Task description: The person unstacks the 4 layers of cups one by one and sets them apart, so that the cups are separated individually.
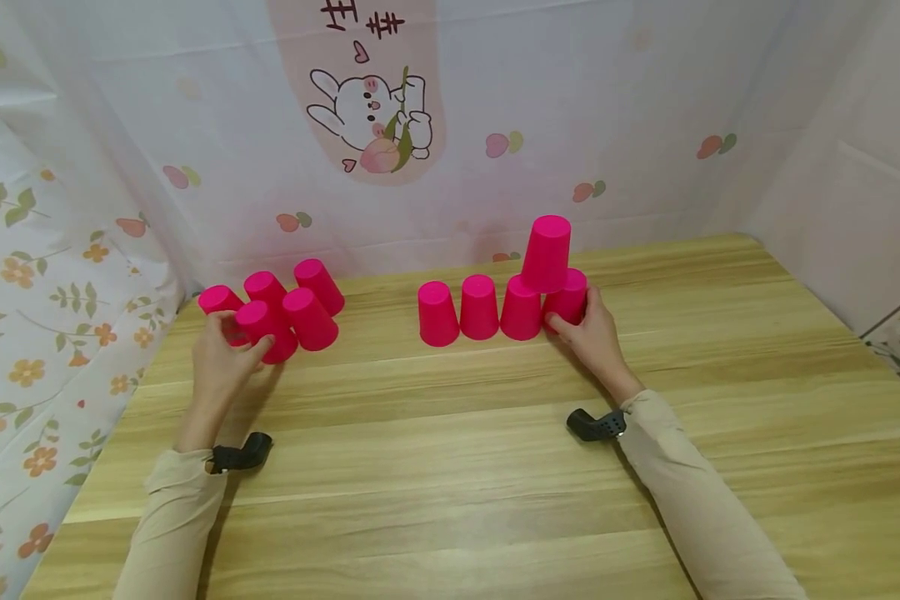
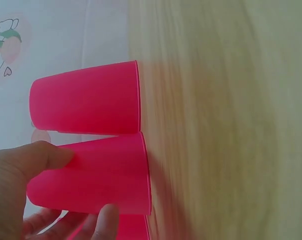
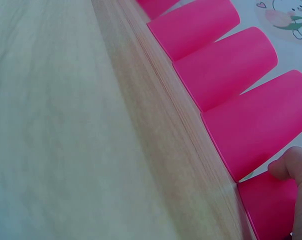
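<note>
At the left of the table, my left hand (image 1: 225, 354) grips an upside-down pink cup (image 1: 265, 332) at the front of a cluster of such cups. In the left wrist view the thumb and fingers lie on opposite sides of this cup (image 2: 98, 180), close beside another cup (image 2: 88, 97). Farther right, my right hand (image 1: 591, 333) holds the right-end cup (image 1: 568, 304) of a row of upside-down cups. One more cup (image 1: 547, 252) stands on top, across that end cup and its neighbour (image 1: 521, 310). The right wrist view shows my thumb against the end cup (image 3: 266, 205).
Two more cups, a middle one (image 1: 480, 307) and a left-end one (image 1: 438, 314), continue the row. The cluster's other cups, such as a back one (image 1: 320, 286), stand near the table's back edge. A printed cloth (image 1: 600, 100) hangs behind the wooden table (image 1: 435, 467).
</note>
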`<move>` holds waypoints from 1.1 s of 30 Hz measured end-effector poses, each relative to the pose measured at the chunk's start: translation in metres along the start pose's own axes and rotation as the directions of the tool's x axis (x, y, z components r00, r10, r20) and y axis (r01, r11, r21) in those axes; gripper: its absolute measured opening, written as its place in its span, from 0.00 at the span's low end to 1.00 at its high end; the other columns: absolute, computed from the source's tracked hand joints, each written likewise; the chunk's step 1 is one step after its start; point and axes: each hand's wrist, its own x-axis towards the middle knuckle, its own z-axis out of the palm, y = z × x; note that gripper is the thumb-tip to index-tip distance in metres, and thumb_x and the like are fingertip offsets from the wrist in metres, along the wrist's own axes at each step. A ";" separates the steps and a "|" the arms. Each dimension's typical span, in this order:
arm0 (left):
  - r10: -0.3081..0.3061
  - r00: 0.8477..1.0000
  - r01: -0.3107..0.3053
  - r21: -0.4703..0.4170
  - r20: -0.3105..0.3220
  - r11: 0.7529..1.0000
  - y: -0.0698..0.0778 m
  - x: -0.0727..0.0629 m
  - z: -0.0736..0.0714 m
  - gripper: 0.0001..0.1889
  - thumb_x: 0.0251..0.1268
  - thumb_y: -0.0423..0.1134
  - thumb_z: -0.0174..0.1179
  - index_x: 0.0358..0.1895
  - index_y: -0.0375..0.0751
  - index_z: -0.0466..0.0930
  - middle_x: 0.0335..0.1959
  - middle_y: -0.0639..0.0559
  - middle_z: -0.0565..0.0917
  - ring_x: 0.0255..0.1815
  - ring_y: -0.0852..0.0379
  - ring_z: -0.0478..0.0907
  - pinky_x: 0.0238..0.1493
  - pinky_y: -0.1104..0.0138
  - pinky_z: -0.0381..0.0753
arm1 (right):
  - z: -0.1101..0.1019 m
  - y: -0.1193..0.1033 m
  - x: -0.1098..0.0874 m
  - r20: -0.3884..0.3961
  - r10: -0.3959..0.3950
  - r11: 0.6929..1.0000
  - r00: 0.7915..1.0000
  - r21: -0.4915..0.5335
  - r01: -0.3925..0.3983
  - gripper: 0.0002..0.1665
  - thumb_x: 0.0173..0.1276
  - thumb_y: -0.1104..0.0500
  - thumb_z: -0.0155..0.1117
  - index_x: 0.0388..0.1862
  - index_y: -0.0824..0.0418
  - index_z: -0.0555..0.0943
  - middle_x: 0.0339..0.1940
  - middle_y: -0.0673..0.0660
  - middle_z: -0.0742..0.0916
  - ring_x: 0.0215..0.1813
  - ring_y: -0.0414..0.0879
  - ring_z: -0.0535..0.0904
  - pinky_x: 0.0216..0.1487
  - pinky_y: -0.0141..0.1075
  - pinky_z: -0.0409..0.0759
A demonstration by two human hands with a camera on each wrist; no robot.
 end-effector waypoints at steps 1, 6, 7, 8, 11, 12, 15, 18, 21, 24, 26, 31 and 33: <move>0.003 1.000 -0.002 -0.005 0.015 1.000 0.000 0.000 -0.001 0.26 0.55 0.34 0.63 0.53 0.26 0.63 0.44 0.32 0.76 0.44 0.40 0.75 0.36 0.82 0.67 | 0.000 0.000 0.000 -0.001 0.000 1.000 1.000 0.002 0.000 0.36 0.60 0.61 0.63 0.63 0.68 0.58 0.56 0.66 0.73 0.55 0.59 0.70 0.56 0.51 0.70; 0.018 0.997 -0.015 -0.039 0.073 0.999 0.002 0.000 -0.002 0.28 0.56 0.34 0.62 0.55 0.25 0.59 0.46 0.32 0.73 0.45 0.41 0.74 0.36 0.86 0.69 | 0.000 0.000 0.000 0.000 -0.001 1.000 1.000 0.000 0.001 0.36 0.60 0.61 0.62 0.63 0.68 0.58 0.56 0.66 0.73 0.55 0.59 0.70 0.56 0.51 0.70; 0.017 0.997 -0.014 -0.042 0.081 0.999 0.003 0.000 -0.003 0.28 0.57 0.34 0.62 0.55 0.26 0.59 0.47 0.32 0.73 0.45 0.41 0.73 0.36 0.86 0.70 | -0.001 0.000 0.000 -0.001 0.000 1.000 1.000 -0.001 0.000 0.36 0.60 0.61 0.62 0.63 0.69 0.58 0.56 0.66 0.73 0.55 0.59 0.71 0.56 0.51 0.70; 0.015 0.996 -0.011 -0.043 0.088 0.999 0.003 0.001 -0.003 0.29 0.57 0.35 0.63 0.56 0.26 0.58 0.47 0.32 0.73 0.46 0.41 0.73 0.37 0.84 0.72 | -0.001 0.000 0.001 -0.001 0.001 1.000 1.000 0.002 -0.001 0.36 0.60 0.61 0.62 0.63 0.68 0.58 0.56 0.66 0.73 0.55 0.60 0.71 0.56 0.51 0.70; 0.004 0.996 -0.003 -0.008 0.086 1.000 0.008 0.001 -0.006 0.32 0.57 0.39 0.64 0.58 0.28 0.57 0.50 0.32 0.72 0.48 0.40 0.73 0.43 0.71 0.78 | -0.001 -0.001 0.001 -0.001 0.000 1.000 1.000 0.002 0.000 0.36 0.60 0.61 0.63 0.63 0.68 0.58 0.56 0.66 0.73 0.55 0.59 0.70 0.56 0.51 0.71; 0.002 0.997 -0.003 0.013 0.077 1.000 0.010 0.001 -0.007 0.34 0.57 0.41 0.64 0.59 0.28 0.57 0.51 0.32 0.73 0.49 0.39 0.73 0.45 0.65 0.79 | -0.001 0.000 0.001 0.000 -0.001 1.000 1.000 0.000 0.001 0.36 0.60 0.61 0.63 0.63 0.68 0.58 0.56 0.66 0.73 0.55 0.59 0.70 0.56 0.52 0.71; 0.000 1.000 -0.001 0.066 0.013 0.998 0.018 0.002 -0.012 0.36 0.56 0.46 0.64 0.61 0.30 0.58 0.51 0.33 0.73 0.50 0.37 0.72 0.46 0.55 0.75 | -0.001 0.000 0.001 -0.002 -0.006 1.000 1.000 -0.011 0.006 0.36 0.60 0.61 0.63 0.63 0.69 0.58 0.56 0.67 0.73 0.55 0.60 0.70 0.55 0.51 0.71; 0.045 0.996 -0.039 0.078 -0.073 0.996 0.030 0.002 -0.018 0.35 0.56 0.45 0.64 0.61 0.30 0.60 0.50 0.32 0.74 0.49 0.36 0.72 0.43 0.53 0.71 | -0.001 0.000 0.002 -0.003 -0.008 1.000 1.000 -0.021 0.008 0.36 0.60 0.61 0.63 0.62 0.69 0.59 0.55 0.67 0.74 0.54 0.60 0.71 0.54 0.51 0.71; 0.129 0.980 -0.119 0.077 -0.150 0.990 0.046 0.001 -0.022 0.32 0.57 0.42 0.63 0.60 0.28 0.63 0.50 0.33 0.75 0.48 0.36 0.73 0.40 0.58 0.69 | -0.002 0.001 0.002 -0.007 -0.005 1.000 1.000 -0.025 0.005 0.36 0.60 0.61 0.63 0.62 0.69 0.59 0.54 0.66 0.74 0.53 0.59 0.71 0.53 0.50 0.72; 0.220 0.953 -0.208 0.082 -0.207 0.975 0.062 -0.001 -0.023 0.26 0.57 0.38 0.61 0.56 0.27 0.67 0.49 0.35 0.76 0.45 0.38 0.75 0.37 0.68 0.66 | -0.002 0.001 0.002 -0.006 -0.007 1.000 1.000 -0.017 0.007 0.36 0.60 0.61 0.63 0.62 0.69 0.59 0.54 0.66 0.74 0.53 0.59 0.71 0.53 0.50 0.72; 0.261 0.941 -0.253 0.066 -0.217 0.965 0.074 -0.003 -0.022 0.23 0.58 0.36 0.61 0.54 0.27 0.70 0.49 0.37 0.77 0.45 0.40 0.76 0.36 0.75 0.66 | -0.002 0.001 0.002 -0.003 -0.009 1.000 1.000 -0.011 0.009 0.36 0.59 0.61 0.63 0.62 0.69 0.59 0.54 0.66 0.74 0.53 0.59 0.71 0.53 0.51 0.72; 0.341 0.924 -0.349 -0.015 -0.174 0.937 0.101 -0.008 -0.013 0.19 0.58 0.33 0.61 0.51 0.28 0.73 0.47 0.39 0.79 0.45 0.43 0.77 0.41 0.82 0.69 | -0.001 0.001 0.001 -0.002 -0.016 1.000 1.000 0.005 0.016 0.35 0.59 0.61 0.64 0.61 0.68 0.59 0.55 0.66 0.74 0.54 0.59 0.71 0.54 0.51 0.72; 0.356 0.923 -0.366 -0.048 -0.144 0.929 0.109 -0.008 -0.005 0.19 0.58 0.32 0.60 0.53 0.29 0.72 0.48 0.41 0.79 0.44 0.45 0.78 0.44 0.78 0.74 | -0.001 0.002 0.001 -0.006 -0.019 1.000 1.000 0.007 0.019 0.35 0.59 0.62 0.63 0.61 0.68 0.59 0.55 0.66 0.74 0.54 0.59 0.71 0.54 0.51 0.72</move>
